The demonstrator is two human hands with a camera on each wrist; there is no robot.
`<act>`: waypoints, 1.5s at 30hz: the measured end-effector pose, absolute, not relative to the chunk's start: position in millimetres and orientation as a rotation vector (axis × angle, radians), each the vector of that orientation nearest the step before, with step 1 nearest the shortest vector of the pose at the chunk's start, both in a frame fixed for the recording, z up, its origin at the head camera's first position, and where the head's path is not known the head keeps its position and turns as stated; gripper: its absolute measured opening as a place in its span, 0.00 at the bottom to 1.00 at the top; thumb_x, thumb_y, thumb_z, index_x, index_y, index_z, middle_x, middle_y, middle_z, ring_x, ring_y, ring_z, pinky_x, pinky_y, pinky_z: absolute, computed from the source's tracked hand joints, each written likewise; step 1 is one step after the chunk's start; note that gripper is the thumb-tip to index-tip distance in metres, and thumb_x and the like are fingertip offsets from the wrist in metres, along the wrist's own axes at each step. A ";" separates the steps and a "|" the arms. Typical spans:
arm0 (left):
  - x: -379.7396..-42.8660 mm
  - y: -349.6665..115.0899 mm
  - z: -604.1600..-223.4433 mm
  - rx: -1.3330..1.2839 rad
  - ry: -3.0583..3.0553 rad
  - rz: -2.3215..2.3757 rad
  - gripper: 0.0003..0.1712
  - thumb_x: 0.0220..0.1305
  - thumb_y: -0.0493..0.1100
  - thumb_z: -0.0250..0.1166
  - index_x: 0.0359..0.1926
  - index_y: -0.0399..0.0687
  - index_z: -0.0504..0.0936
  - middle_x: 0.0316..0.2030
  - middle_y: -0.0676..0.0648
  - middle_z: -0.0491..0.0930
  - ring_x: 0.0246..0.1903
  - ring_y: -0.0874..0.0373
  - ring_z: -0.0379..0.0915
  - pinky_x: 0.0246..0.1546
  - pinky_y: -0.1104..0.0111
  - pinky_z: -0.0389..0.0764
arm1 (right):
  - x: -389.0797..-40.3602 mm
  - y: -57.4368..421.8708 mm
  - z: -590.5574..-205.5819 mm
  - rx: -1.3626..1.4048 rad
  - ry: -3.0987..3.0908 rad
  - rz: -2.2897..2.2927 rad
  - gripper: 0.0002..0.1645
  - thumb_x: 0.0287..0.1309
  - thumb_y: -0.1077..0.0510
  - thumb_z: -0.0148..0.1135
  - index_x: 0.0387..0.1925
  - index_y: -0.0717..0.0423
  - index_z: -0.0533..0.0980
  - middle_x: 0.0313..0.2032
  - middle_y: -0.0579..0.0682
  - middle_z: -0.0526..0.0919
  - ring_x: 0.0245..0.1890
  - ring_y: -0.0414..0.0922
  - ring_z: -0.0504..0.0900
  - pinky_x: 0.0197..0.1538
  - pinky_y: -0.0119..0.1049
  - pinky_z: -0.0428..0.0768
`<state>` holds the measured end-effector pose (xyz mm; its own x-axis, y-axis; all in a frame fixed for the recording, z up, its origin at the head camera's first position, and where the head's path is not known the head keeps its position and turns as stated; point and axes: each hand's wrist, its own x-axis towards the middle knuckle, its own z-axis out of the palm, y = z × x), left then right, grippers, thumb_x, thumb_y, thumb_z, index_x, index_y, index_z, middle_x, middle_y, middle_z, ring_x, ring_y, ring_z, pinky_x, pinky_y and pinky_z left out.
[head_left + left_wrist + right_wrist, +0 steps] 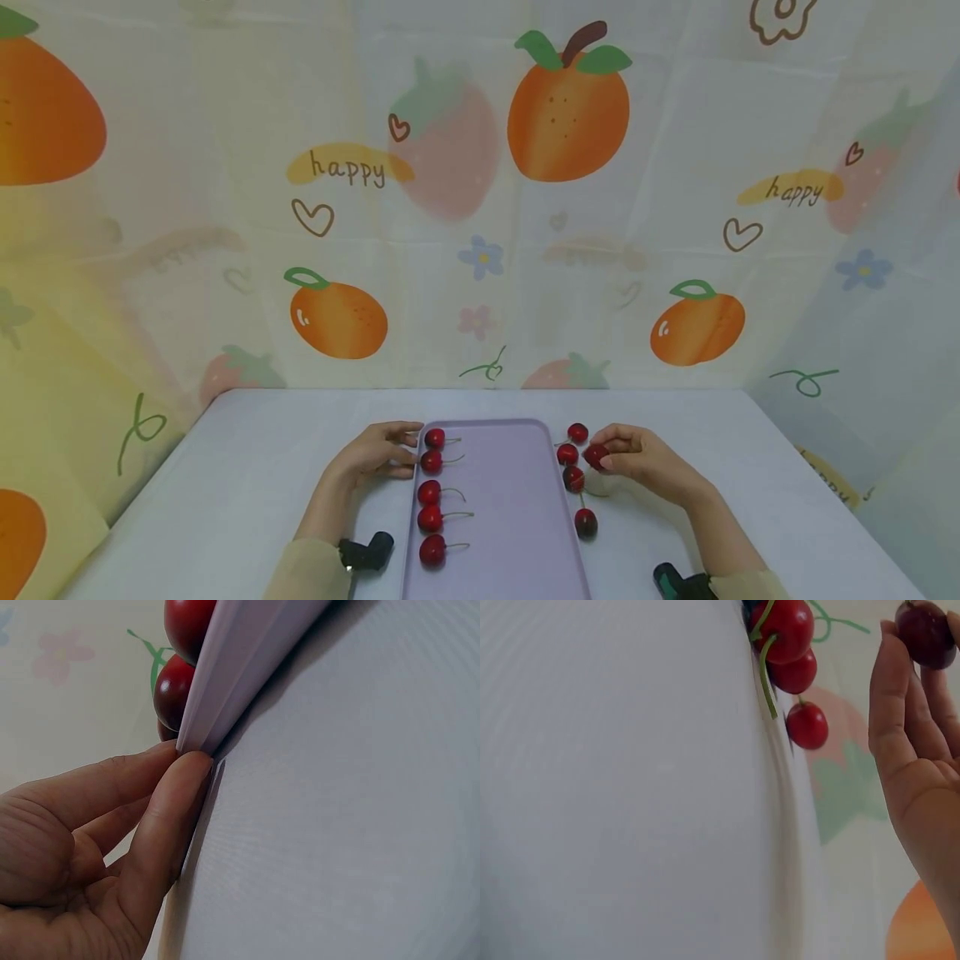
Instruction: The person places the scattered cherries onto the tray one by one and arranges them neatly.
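Held cherry: the right hand (647, 462) pinches one dark red cherry (596, 457) between thumb and fingers, just beyond the tray's right edge, close to the loose cherries.
Left hand: its fingers are relaxed, slightly spread and grasping nothing; the left hand (380, 451) touches the tray's left edge near the far left corner.
Tray: the lilac tray (510, 500) lies on the white surface (247, 492), running back toward the surface's far edge.
Cherry row: five red cherries (430, 492) line the tray's left edge, stems pointing toward its right edge.
Loose cherries: four loose cherries (573, 478) lie on the surface beside the tray's right edge.
Head view alone: the whole row of five and both forearms.
Left wrist view alone: the tray's outer wall (244, 675), with the thumb tip against it.
Right wrist view: green stems (767, 679) on the loose cherries appear much larger; the pinched cherry shows against the fruit-print cloth (645, 183).
Arms: both forearms rise from the near edge, slanting inward toward the tray, sleeves (307, 571) ending below the wrists.
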<state>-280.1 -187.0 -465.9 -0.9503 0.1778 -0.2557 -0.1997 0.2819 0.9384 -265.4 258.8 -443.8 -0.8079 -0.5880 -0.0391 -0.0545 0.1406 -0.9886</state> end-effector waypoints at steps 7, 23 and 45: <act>-280.5 -186.4 -466.0 -0.021 2.246 1.712 0.33 0.57 0.28 0.65 0.66 0.38 0.72 0.49 0.38 0.75 0.34 0.57 0.80 0.37 0.64 0.90 | -279.6 242.3 -444.2 -0.531 2.006 -1.897 0.19 0.70 0.60 0.53 0.59 0.64 0.71 0.47 0.39 0.84 0.49 0.37 0.83 0.55 0.29 0.85; -280.5 -187.4 -466.4 -0.027 2.248 1.705 0.33 0.57 0.28 0.65 0.66 0.38 0.72 0.49 0.38 0.75 0.33 0.56 0.80 0.37 0.65 0.90 | -293.5 182.6 -429.0 -0.370 2.019 -2.032 0.29 0.69 0.54 0.56 0.66 0.66 0.68 0.50 0.47 0.76 0.44 0.39 0.86 0.53 0.28 0.85; -280.0 -186.3 -466.7 -0.029 2.264 1.697 0.33 0.56 0.28 0.65 0.65 0.38 0.72 0.48 0.39 0.75 0.33 0.57 0.80 0.37 0.64 0.90 | -293.1 104.4 -427.6 -0.249 2.455 -1.882 0.20 0.52 0.58 0.72 0.47 0.63 0.82 0.40 0.57 0.88 0.35 0.36 0.84 0.41 0.29 0.84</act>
<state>-280.0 -186.3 -466.7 -0.9515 0.1678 -0.2577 -0.2002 0.2981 0.9333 -293.1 104.4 -427.6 -0.9864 -0.1502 0.0666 -0.1033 0.2518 -0.9623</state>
